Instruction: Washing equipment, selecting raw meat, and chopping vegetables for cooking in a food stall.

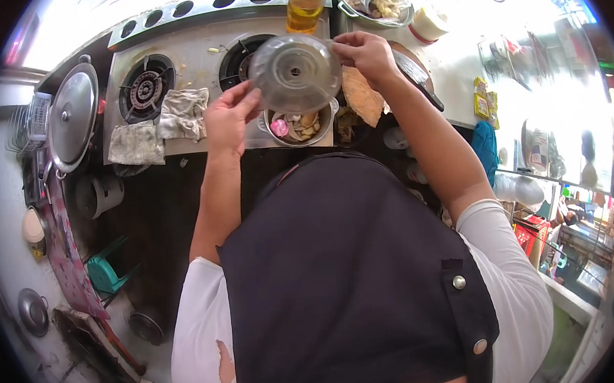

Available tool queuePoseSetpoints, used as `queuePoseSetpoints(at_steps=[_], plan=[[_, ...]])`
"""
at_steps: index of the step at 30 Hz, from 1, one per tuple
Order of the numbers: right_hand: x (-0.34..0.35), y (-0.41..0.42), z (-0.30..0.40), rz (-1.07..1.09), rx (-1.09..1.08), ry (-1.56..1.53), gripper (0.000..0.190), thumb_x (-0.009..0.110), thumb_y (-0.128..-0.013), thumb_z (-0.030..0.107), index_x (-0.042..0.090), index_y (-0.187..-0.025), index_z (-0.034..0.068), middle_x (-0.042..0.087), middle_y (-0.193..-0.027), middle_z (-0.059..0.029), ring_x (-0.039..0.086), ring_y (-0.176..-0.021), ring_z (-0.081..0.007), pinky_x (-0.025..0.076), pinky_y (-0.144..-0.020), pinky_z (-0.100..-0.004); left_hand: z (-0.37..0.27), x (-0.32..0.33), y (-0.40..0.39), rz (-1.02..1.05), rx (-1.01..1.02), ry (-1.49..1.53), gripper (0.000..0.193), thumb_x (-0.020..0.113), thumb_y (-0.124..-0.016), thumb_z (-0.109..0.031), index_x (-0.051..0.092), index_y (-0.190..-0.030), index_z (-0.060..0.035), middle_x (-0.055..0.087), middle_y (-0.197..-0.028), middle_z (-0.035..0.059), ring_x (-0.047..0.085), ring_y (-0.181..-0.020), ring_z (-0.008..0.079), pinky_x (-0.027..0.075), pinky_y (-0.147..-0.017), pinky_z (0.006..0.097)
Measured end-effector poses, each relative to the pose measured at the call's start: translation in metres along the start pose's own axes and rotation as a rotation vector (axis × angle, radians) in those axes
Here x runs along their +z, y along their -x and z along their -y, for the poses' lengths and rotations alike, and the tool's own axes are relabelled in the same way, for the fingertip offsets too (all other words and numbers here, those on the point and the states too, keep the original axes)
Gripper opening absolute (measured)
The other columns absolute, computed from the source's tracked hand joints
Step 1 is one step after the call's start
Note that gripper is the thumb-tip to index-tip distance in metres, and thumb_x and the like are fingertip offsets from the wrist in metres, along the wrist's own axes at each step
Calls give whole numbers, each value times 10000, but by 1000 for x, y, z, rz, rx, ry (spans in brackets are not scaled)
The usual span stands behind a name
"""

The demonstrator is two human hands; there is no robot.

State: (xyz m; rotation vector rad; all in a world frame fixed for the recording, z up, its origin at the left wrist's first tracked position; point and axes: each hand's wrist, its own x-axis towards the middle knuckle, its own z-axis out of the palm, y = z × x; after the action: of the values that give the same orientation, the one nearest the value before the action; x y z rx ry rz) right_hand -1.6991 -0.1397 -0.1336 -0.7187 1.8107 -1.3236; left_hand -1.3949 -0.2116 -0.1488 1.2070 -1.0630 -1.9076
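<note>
Between my two hands is a round, translucent plastic lid (295, 74) with a small dark spot at its middle. My left hand (233, 114) grips its left edge with thumb and fingers, and my right hand (364, 54) pinches its upper right edge. Just below the lid, and partly covered by it, a metal pot (303, 142) at the stove's front edge holds pale chunks and a pink piece. A container of yellow-orange liquid (306, 10) stands behind the lid. Right of the pot lies a flat orange-brown piece (363, 98), its material unclear.
Gas burners (146, 89) sit in the steel stovetop (197, 66), with folded cloths (184, 113) near its front edge. A large metal lid (74, 118) leans at the left. At the back right are a metal basin (350, 11) and a whitish tub (428, 22).
</note>
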Motion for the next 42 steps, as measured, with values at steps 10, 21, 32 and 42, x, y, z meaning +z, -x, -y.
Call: queuePoseSetpoints(at_steps=[10, 21, 32, 42], plan=[[9, 37, -113, -30, 115, 397, 254, 850, -874, 207, 796, -1021, 6, 788, -900, -93, 718, -806, -157, 573, -780, -315, 96, -39, -11, -80, 185, -457, 250, 837, -889, -38, 751, -1110, 39, 739, -929, 52, 685, -803, 114, 586, -765, 278], [15, 55, -138, -15, 183, 403, 262, 790, -945, 244, 771, -1055, 7, 756, -869, -80, 705, -736, -159, 572, -688, -333, 104, -43, -21, -48, -41, -351, 226, 797, -968, -165, 715, -1113, -12, 744, -939, 54, 715, -824, 150, 590, -742, 313], [19, 65, -149, 133, 463, -420, 199, 796, -975, 188, 690, -1085, 60, 682, -903, -26, 649, -752, -143, 557, -675, -312, 104, -55, -23, 266, -210, -110, 322, 774, -970, -77, 584, -1226, -34, 720, -1057, 75, 735, -863, 209, 623, -769, 365], [-146, 160, -98, -374, 233, -946, 210, 774, -997, 193, 684, -1128, 55, 721, -1000, -18, 692, -840, -123, 587, -743, -297, 66, 155, -16, 665, -354, -64, 267, 711, -1002, -38, 573, -1230, -34, 726, -1128, 102, 743, -965, 219, 639, -815, 371]])
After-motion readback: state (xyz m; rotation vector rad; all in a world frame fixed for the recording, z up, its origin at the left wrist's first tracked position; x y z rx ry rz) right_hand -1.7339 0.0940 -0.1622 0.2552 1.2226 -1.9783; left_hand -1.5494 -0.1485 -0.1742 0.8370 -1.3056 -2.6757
